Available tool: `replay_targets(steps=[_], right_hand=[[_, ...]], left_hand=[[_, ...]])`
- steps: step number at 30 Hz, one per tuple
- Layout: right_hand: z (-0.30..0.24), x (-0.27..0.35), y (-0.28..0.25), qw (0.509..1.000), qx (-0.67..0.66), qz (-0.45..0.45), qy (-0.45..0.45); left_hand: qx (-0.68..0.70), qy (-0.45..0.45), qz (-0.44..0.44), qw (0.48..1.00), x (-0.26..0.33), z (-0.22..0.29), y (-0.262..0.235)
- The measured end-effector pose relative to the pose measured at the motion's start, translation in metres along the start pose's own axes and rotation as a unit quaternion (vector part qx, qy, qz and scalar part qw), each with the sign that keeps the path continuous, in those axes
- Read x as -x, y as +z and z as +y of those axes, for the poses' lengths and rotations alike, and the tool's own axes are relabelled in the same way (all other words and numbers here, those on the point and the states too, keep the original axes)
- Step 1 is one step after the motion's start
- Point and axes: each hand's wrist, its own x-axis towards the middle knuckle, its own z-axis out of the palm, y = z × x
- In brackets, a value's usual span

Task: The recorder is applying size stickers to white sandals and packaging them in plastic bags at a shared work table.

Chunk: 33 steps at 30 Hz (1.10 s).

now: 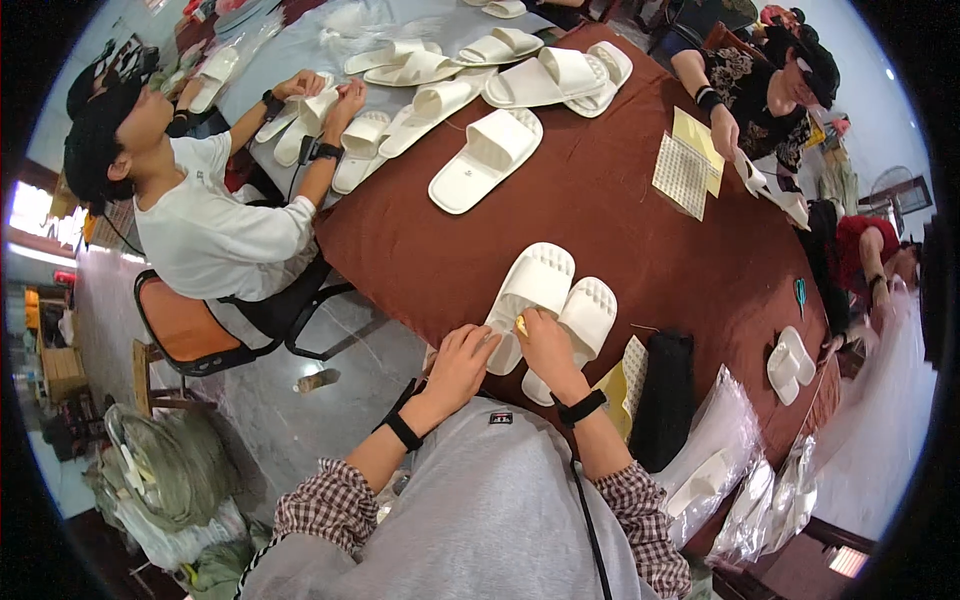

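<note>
A pair of white open-toe slippers lies in front of me on the brown cloth, the left slipper [540, 275] slightly farther away than the right slipper [588, 315]. My left hand [462, 362] rests at the left slipper's heel part, fingers stretched out and fingertips touching its edge. Over the same slipper's footbed, my right hand [550, 352] is closed in a pinch. A small yellow piece [521, 325] shows between its thumb and fingers; its kind is too small to make out. The right wrist partly covers the right slipper's heel.
Several white slippers [485, 160] lie farther off on the brown-covered table [600, 190]. Sticker sheets [682, 175], teal scissors [800, 292], a black pouch [664, 400] and clear plastic bags [715, 440] are to the right. Co-workers sit left and stand right; an orange chair [190, 320] is left.
</note>
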Motion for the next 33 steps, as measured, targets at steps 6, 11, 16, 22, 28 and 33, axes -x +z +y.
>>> replay_targets(steps=[6,11,16,22,28,33], right_hand=[[0.0,-0.003,0.007,0.999,0.035,0.004,0.007],[-0.003,-0.001,0.016,0.996,0.047,0.011,0.077],[-0.007,0.001,0.012,0.993,-0.068,0.008,0.094],[-0.011,0.054,-0.052,0.978,-0.177,0.083,0.069],[0.011,0.228,-0.151,0.867,-0.218,0.38,0.239],[0.07,0.356,-0.2,0.721,-0.091,0.537,0.429]], left_hand=[[0.008,0.011,-0.001,1.0,-0.006,0.002,0.0],[-0.018,0.007,-0.01,1.0,-0.009,0.005,0.003],[-0.097,0.006,-0.048,0.994,-0.012,0.003,0.004],[-0.088,0.046,-0.092,0.991,-0.022,0.01,-0.006],[0.02,0.072,-0.142,0.987,-0.067,0.045,-0.015],[0.332,0.058,-0.413,0.846,-0.108,0.122,0.025]])
